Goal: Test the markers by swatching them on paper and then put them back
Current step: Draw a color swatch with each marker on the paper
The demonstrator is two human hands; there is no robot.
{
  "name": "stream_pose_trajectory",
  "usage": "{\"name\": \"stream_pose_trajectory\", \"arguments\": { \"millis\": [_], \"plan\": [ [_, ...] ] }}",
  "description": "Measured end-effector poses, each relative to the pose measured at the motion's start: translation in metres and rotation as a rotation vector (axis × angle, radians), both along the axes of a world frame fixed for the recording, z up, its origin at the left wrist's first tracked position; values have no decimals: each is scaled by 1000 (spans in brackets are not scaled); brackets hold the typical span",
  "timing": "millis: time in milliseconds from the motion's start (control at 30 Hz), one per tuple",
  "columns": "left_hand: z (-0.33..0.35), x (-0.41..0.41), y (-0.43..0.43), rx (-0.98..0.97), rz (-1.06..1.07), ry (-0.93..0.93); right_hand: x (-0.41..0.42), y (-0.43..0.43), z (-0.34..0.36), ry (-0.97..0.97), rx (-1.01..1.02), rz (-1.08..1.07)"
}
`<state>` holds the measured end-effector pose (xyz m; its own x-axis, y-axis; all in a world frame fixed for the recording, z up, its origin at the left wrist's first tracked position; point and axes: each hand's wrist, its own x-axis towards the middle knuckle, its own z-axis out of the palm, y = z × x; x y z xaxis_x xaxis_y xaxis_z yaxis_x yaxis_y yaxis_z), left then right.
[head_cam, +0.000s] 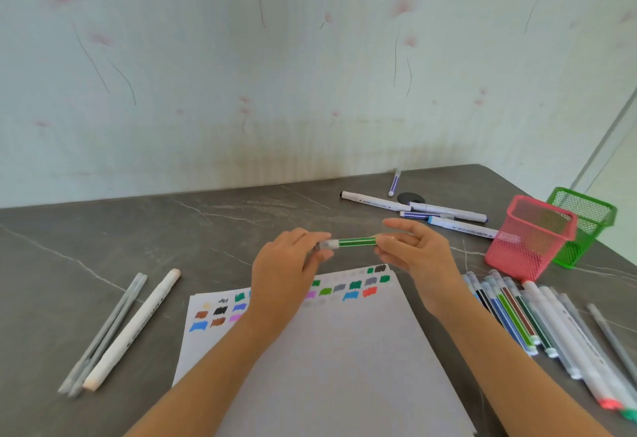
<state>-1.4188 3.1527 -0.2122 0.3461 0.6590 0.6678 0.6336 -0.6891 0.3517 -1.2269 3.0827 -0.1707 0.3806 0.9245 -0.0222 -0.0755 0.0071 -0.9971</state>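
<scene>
Two hands are meeting in the air near the far edge of the paper [344, 350], and you are holding a green-striped marker [356, 241] level between them, clear of the sheet. Your left hand [286, 264] is pinching the end with the clear cap [327, 244], fingers curled round it. Your right hand [417, 250] is gripping the opposite end between thumb and fingertips, with the other fingers loosely spread. Whether the cap is fully seated is blurred, so I cannot tell.

The paper is lying on the grey table [138, 236], and colour swatches [351, 285] are running in rows across its far part, some hidden under your left wrist. To your right, a row of markers [517, 316] is lying side by side just beside the sheet. Beyond them a pink mesh holder [531, 240] is standing upright, touching a green mesh holder [586, 216] behind it. A few white markers [444, 211] are lying scattered near the wall. To your left, three pale pens [131, 326] are lying together, well apart from the paper.
</scene>
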Motion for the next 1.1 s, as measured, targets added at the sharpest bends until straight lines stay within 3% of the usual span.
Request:
{"name": "stream_pose_trajectory", "arguments": {
  "millis": [133, 333, 567, 700, 833, 933, 1100],
  "plan": [
    [-3, -1, -36, -63, -26, -46, -16, -18, -6, 233, 25, 5],
    [-9, 8, -60, -318, -33, -126, -32, -24, -20, 110, -52, 24],
    [-6, 13, -59, -335, -61, -123, -31, -25, -24, 105, -36, 14],
    [-2, 4, -53, -560, -62, -152, -9, -23, -15, 130, -87, -159],
    [1, 0, -49, -754, -101, -282, -2, -24, -14, 131, -118, -186],
    [4, 11, -52, -765, -163, -343, -3, -23, -16, 106, -147, -185],
    [6, 31, -52, -722, -165, -215, 4, -25, -16, 43, -202, -214]
  ]
}}
